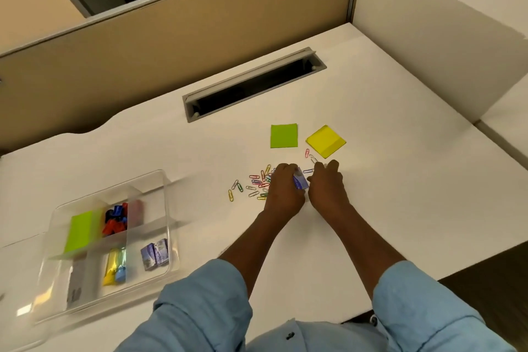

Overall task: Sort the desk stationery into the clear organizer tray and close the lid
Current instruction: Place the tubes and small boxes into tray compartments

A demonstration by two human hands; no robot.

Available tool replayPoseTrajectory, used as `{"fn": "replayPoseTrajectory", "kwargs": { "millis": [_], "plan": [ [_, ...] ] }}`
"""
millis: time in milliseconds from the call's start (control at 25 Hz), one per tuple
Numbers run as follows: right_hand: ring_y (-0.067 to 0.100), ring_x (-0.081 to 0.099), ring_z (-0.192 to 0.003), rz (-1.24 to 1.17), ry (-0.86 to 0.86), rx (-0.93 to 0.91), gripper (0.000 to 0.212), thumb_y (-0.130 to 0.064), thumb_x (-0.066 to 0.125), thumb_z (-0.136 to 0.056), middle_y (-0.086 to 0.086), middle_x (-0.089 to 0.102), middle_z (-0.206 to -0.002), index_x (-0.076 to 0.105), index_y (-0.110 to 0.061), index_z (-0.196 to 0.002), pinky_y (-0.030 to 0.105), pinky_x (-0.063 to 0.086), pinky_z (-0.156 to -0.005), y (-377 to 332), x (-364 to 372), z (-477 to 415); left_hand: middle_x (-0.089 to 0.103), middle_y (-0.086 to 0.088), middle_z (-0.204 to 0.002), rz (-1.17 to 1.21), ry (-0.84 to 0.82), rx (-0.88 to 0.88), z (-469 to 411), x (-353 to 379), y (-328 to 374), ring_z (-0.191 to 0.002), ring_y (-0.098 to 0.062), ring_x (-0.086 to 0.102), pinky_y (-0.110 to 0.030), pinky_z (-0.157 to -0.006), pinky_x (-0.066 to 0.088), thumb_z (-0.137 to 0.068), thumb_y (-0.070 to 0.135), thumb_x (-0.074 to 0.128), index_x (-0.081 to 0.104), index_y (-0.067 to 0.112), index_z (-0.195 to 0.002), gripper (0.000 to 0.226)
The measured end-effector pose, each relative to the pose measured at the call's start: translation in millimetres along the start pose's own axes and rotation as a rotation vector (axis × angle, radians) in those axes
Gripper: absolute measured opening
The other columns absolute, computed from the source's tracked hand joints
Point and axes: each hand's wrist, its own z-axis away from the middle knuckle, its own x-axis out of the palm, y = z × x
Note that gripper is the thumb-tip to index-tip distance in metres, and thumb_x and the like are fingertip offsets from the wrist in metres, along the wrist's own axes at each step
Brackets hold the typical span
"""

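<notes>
left hand (284, 190) gripping half-hidden box (301, 182), tray (167, 203) blurred

My desk (400, 180) looks smooth and matt white. The organizer tray (170, 226) is clear, glossy plastic. The paper clips (253, 183) are shiny colour-coated wire. The green sticky-note pad (283, 136) and yellow sticky-note pad (325, 140) are matt paper. The small box (300, 181) I grip is glossy printed card, and my sleeves (200, 303) are soft blue cloth.

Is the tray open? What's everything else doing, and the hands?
tray: open, partly filled
paper clips: scattered on the desk
green sticky notes: flat on the desk
yellow sticky notes: lying on the desk
small box: held by the left hand
left hand: grips the small box
right hand: fingers curled, grip unclear
</notes>
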Motion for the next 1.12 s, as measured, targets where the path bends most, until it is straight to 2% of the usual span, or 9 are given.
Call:
{"fn": "replayPoseTrajectory", "kwargs": {
  "millis": [80, 240, 360, 440, 560, 680, 760, 840, 1120],
  "plan": [
    [0.034, 0.047, -0.117, -0.026, -0.015, -0.067, 0.044, -0.008, 0.058, -0.090, 0.019, 0.035, -0.135, 0.044, -0.005, -0.131, 0.036, 0.045, -0.093, -15, 4, 6, 0.059, -0.022, -0.111, 0.050, 0.025, 0.003, 13, -16, -11, -0.103, -0.031, 0.054, -0.017, -0.087, 0.034, -0.075, -0.006, 0.064, 0.056, -0.006, -0.113, 0.039],
    [0.034, 0.049, -0.117, -0.034, -0.058, -0.235, 0.055, -0.002, 0.065, -0.081, 0.018, 0.040, -0.132, 0.046, -0.006, -0.132, 0.035, 0.045, -0.092, -49, 15, 21, 0.058, -0.015, -0.116, 0.091, 0.026, -0.049, 39, -64, -41, -0.102, -0.024, 0.056, -0.025, -0.090, 0.048, -0.070, -0.007, 0.066, 0.054, 0.001, -0.119, 0.051],
    [0.030, 0.052, -0.115, -0.068, -0.090, -0.362, 0.055, 0.000, 0.063, -0.080, 0.014, 0.044, -0.130, 0.047, -0.010, -0.132, 0.031, 0.044, -0.091, -76, 25, 36, 0.057, -0.008, -0.119, 0.071, 0.047, -0.105, 63, -101, -69, -0.092, -0.012, 0.054, -0.002, -0.074, 0.044, -0.069, -0.004, 0.069, 0.053, 0.007, -0.122, 0.056],
    [0.025, 0.052, -0.115, -0.143, -0.150, -0.418, 0.061, -0.001, 0.067, -0.080, 0.011, 0.046, -0.134, 0.044, -0.011, -0.136, 0.019, 0.039, -0.090, -98, 33, 53, 0.058, -0.006, -0.119, 0.052, 0.101, -0.141, 79, -126, -89, -0.089, -0.009, 0.053, 0.000, -0.069, 0.042, -0.070, -0.002, 0.070, 0.054, 0.009, -0.122, 0.055],
    [0.014, 0.054, -0.096, -0.270, -0.224, -0.449, 0.063, -0.002, 0.070, -0.080, 0.010, 0.051, -0.132, 0.042, -0.009, -0.137, -0.004, 0.034, -0.070, -134, 44, 78, 0.060, -0.003, -0.116, 0.049, 0.219, -0.191, 100, -161, -117, -0.086, -0.009, 0.053, 0.002, -0.068, 0.039, -0.069, 0.002, 0.074, 0.056, 0.010, -0.120, 0.055],
    [0.018, 0.057, -0.106, -0.201, -0.274, -0.548, 0.065, -0.010, 0.075, -0.078, 0.007, 0.051, -0.131, 0.045, -0.011, -0.135, 0.016, 0.047, -0.087, -168, 56, 100, 0.058, -0.001, -0.118, 0.001, 0.260, -0.266, 116, -190, -143, -0.093, -0.011, 0.053, -0.004, -0.075, 0.041, -0.070, 0.005, 0.076, 0.055, 0.012, -0.122, 0.057],
    [0.022, 0.057, -0.110, -0.149, -0.320, -0.626, 0.063, -0.013, 0.076, -0.077, 0.005, 0.052, -0.128, 0.046, -0.014, -0.132, 0.031, 0.048, -0.094, -188, 68, 117, 0.056, -0.003, -0.120, -0.073, 0.256, -0.320, 127, -208, -162, -0.103, -0.017, 0.053, -0.020, -0.088, 0.047, -0.069, 0.005, 0.077, 0.055, 0.013, -0.122, 0.058],
    [0.023, 0.056, -0.110, -0.086, -0.352, -0.706, 0.059, -0.015, 0.075, -0.077, 0.004, 0.053, -0.125, 0.048, -0.017, -0.129, 0.035, 0.046, -0.096, -202, 81, 130, 0.052, -0.005, -0.120, -0.177, 0.255, -0.352, 135, -222, -179, -0.110, -0.021, 0.050, -0.031, -0.094, 0.047, -0.066, 0.007, 0.080, 0.057, 0.015, -0.120, 0.059],
    [0.024, 0.050, -0.101, 0.259, -0.299, -0.756, 0.031, -0.019, 0.071, -0.078, 0.001, 0.062, -0.103, 0.057, -0.021, -0.104, 0.034, 0.035, -0.083, -239, 132, 150, 0.037, -0.004, -0.127, -0.475, 0.126, -0.422, 142, -232, -217, -0.117, -0.024, 0.034, -0.035, -0.092, 0.034, -0.070, 0.026, 0.078, 0.060, 0.034, -0.116, 0.050]
  ]
}}
